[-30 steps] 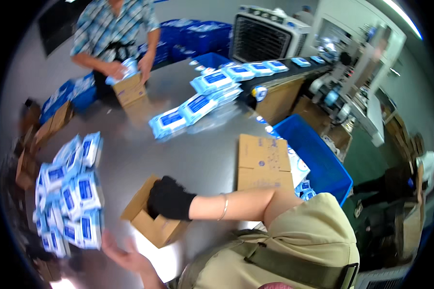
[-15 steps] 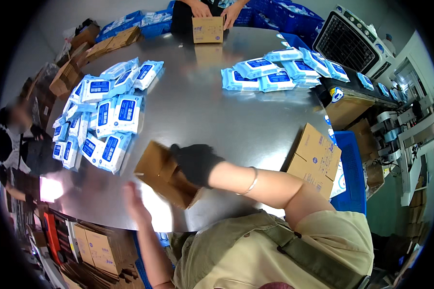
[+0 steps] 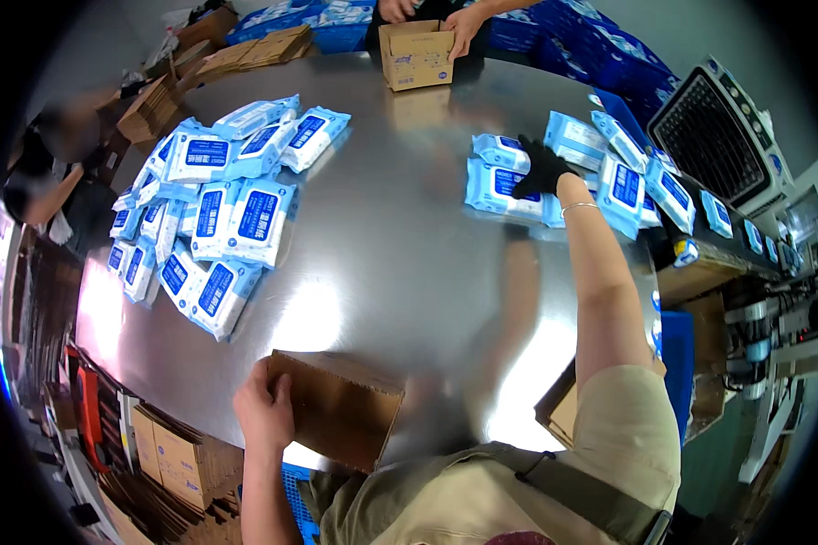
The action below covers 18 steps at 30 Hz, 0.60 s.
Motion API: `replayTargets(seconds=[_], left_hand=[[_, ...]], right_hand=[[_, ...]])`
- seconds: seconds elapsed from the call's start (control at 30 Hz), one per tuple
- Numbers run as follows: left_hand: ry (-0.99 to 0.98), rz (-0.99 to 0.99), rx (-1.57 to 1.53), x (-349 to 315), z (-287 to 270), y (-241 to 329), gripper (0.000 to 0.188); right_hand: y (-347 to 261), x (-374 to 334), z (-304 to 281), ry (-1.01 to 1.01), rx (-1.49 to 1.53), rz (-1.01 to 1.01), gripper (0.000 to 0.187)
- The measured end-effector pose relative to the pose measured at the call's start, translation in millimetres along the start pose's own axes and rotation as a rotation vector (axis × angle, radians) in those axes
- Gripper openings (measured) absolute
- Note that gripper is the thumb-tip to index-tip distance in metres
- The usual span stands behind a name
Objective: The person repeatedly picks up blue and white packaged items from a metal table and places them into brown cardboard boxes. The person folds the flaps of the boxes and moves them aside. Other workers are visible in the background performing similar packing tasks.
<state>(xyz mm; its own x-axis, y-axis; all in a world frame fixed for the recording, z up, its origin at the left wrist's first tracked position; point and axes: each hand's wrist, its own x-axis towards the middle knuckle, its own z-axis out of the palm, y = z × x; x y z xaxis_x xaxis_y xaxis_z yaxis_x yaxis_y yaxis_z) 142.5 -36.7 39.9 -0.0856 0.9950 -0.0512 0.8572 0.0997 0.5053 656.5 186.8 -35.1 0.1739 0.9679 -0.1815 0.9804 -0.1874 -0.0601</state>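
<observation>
My bare left hand [image 3: 265, 400] grips the left wall of an open cardboard box [image 3: 341, 400], thumb inside. This box lies at the table's near edge, its inside bare. Reaching far right, my right hand [image 3: 543, 171], in a black glove, is closed around the right end of a blue-and-white wipes pack [image 3: 500, 153]. That pack sits atop a loose heap of similar packs [image 3: 505, 193]. Part of the heap is hidden under the glove and forearm.
A larger heap of wipes packs [image 3: 211, 213] covers the table's left. Across the table [image 3: 382, 245], another person's hands hold a small carton [image 3: 418, 59]. Another carton [image 3: 559, 409] stands beside my right arm. A conveyor with packs [image 3: 718, 214] runs off right.
My right hand has left the box and stretched to the far-right heap, taking hold of a pack. My left hand has come onto the box, which now sits nearer me. My view has shifted.
</observation>
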Motion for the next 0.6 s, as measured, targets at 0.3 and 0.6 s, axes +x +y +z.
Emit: replayTargets(seconds=[0.3,0.6], left_hand=[[0.009,-0.038,0.018,-6.5,3.1,-12.5,0.032],[-0.008,0.022,0.054,-10.4,-0.9,-13.6,0.033]], right_hand=[[-119.2,-179.3,48.8,0.147,-0.160,-0.458,0.114],[-159.7,-186.4,31.9,-0.378,0.260,-0.398,0.090]])
